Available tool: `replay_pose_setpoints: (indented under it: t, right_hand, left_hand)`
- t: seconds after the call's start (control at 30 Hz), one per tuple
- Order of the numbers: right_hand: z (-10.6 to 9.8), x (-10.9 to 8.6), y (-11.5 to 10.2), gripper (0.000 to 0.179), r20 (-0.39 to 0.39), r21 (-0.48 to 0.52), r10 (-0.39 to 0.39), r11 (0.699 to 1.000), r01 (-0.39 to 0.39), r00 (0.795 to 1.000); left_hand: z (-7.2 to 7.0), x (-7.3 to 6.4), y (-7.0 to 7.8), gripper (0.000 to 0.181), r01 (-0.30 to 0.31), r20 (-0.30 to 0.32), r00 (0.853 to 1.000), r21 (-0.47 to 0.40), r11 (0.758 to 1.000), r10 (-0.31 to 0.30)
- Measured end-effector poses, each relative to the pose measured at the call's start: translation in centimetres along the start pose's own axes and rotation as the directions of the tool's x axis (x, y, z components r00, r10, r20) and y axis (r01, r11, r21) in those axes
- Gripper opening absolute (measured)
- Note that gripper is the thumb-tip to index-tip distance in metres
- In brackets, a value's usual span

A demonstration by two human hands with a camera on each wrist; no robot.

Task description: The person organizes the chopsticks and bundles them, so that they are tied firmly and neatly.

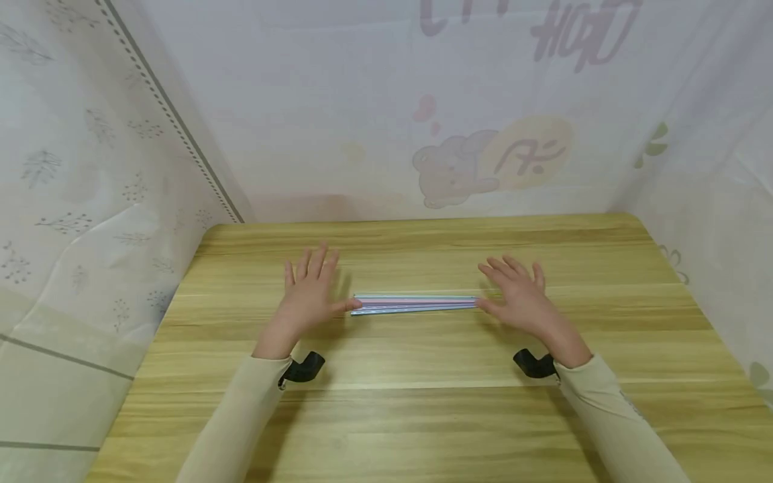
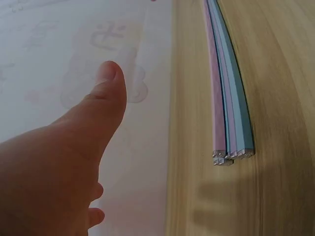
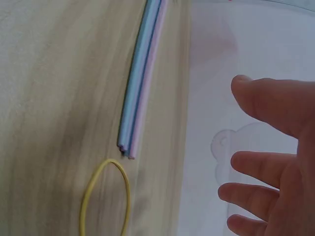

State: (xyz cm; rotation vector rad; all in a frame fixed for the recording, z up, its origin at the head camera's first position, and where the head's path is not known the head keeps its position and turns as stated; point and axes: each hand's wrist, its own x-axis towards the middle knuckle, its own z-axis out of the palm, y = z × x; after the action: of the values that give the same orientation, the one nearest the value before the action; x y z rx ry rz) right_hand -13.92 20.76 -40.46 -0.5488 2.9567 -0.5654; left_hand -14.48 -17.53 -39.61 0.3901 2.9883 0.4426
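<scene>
A small bundle of long, thin pastel strips or sticks (image 1: 417, 304), pink, lilac and blue, lies crosswise on the table; their exact kind is unclear. My left hand (image 1: 306, 298) is held over the table at the bundle's left end, fingers spread and thumb pointing toward it. At the other end my right hand (image 1: 524, 303) mirrors this, also spread and holding nothing. In the left wrist view the near ends of the strips (image 2: 233, 118) look pale and shiny. Beside the bundle's right end lies a yellow rubber band (image 3: 84, 206), mostly hidden by the right hand in the head view.
The wood-grain table (image 1: 398, 416) has rounded far corners. Behind it hangs a pale printed cloth (image 1: 338, 121), with patterned cloth (image 1: 78, 168) on the left side too. A black wrist mount (image 1: 306, 367) sticks out from the left sleeve, another (image 1: 533, 364) from the right.
</scene>
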Motion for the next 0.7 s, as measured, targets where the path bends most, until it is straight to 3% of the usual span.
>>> replay_pose_setpoints:
  t: [0.23,0.47,0.7]
  right_hand:
    - [0.8,0.2,-0.4,0.061,-0.020,-0.011,-0.052,0.999,0.052,0.998]
    - [1.8,0.6,-0.8,0.045,-0.020,-0.042,-0.081,0.996,0.080,0.997]
    - [2.9,1.0,-1.1,0.040,-0.020,-0.045,-0.087,0.995,0.086,0.996]
  left_hand:
    - [0.9,0.5,0.6,0.107,-0.011,0.013,1.000,-0.005,1.000,0.011]
    - [1.9,0.8,0.9,0.089,-0.037,0.025,0.999,0.005,0.999,0.037]
    - [3.1,0.7,1.1,0.072,-0.123,0.006,0.992,0.010,0.992,0.123]
